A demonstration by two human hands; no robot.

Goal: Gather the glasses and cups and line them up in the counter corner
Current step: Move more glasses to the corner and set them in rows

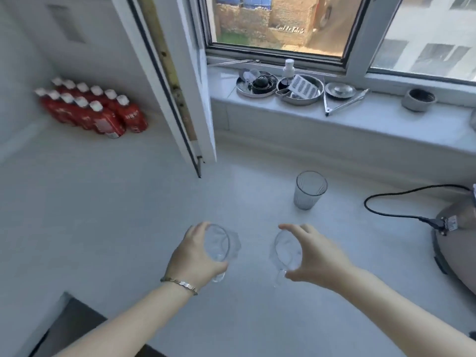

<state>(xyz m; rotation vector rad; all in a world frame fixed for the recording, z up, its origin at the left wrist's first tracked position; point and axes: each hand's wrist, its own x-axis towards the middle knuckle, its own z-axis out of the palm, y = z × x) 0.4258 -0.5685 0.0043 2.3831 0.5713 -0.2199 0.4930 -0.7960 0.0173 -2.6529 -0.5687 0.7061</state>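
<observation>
Two clear glasses are held above the white counter (128, 215). My left hand (194, 256) is wrapped around one clear glass (219, 246), tilted with its mouth toward me. My right hand (315, 256) grips a second clear glass (286, 251) from its right side, thumb under the base. A ribbed grey tumbler (309, 190) stands upright on the counter beyond my right hand, apart from both hands.
Several red bottles with white caps (92, 109) stand in the far left counter corner. An open window sash (177, 94) juts over the counter. The sill holds metal dishes (300, 90), tongs and a grey bowl (418, 99). An appliance (456, 243) with a black cord sits right.
</observation>
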